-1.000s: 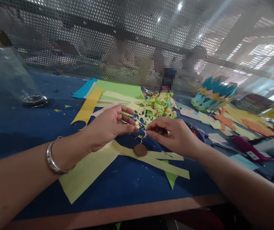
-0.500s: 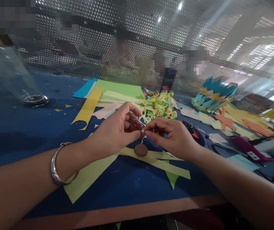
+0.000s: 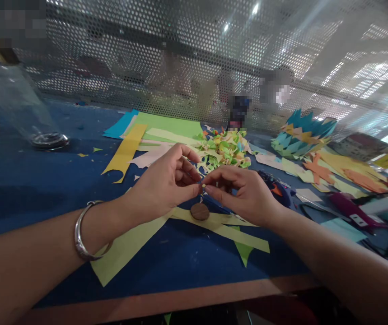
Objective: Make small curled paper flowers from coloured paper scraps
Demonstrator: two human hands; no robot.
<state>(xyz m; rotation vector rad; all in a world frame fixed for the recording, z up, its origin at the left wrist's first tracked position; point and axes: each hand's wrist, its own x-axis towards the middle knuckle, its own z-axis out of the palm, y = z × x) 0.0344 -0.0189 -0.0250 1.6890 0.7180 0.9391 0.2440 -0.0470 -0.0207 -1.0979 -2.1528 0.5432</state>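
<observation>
Above the middle of the blue table, my left hand (image 3: 170,180) and my right hand (image 3: 244,192) meet at their fingertips. Thumb and index of the right pinch a tiny pale yellow piece (image 3: 203,185), too small to name surely. The left thumb touches the same spot, its index finger raised and its other fingers curled; what it grips is mostly hidden. Just below the fingers, a round brown wooden disc (image 3: 199,211) lies on pale yellow paper strips (image 3: 241,235). Behind the hands is a heap of small green and yellow paper pieces (image 3: 227,149).
At left stands a clear glass bottle (image 3: 27,104). Green paper sheets (image 3: 170,123) and a yellow strip (image 3: 126,151) lie behind my left hand. To the right are a folded-paper crown shape (image 3: 304,133), orange scraps (image 3: 317,169) and a purple power strip (image 3: 352,210) with cables.
Both hands stay almost in place, with only a slight shift of the fingertips around the tiny piece. Everything on the table lies as before.
</observation>
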